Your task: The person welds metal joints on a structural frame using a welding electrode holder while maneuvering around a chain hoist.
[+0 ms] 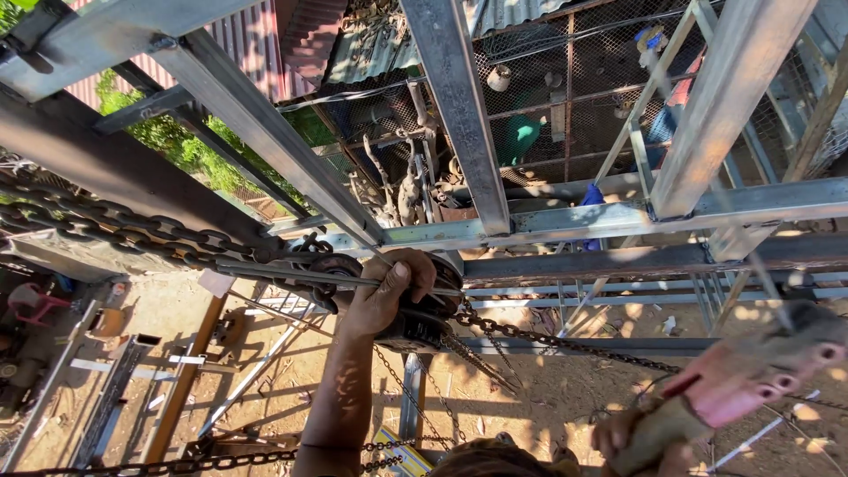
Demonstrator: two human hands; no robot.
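Note:
My left hand [386, 296] reaches up and grips a thin steel rod [265, 270] against the black body of a chain hoist [427, 322]. The hoist hangs beneath a frame of galvanised steel bars [459, 115]. A heavy load chain [106, 225] runs left from the hoist, and a thinner chain [565, 343] runs right. At the lower right, my right hand [632, 440] is closed around a blurred grey and pink tool [751, 375]; I cannot tell what kind of tool it is.
A dark steel beam [115, 168] crosses the upper left. Wire mesh [601, 79] and corrugated roofing lie behind the frame. Steel offcuts [132, 389] and bars lie on the sandy ground. Another chain [203, 461] crosses the bottom edge.

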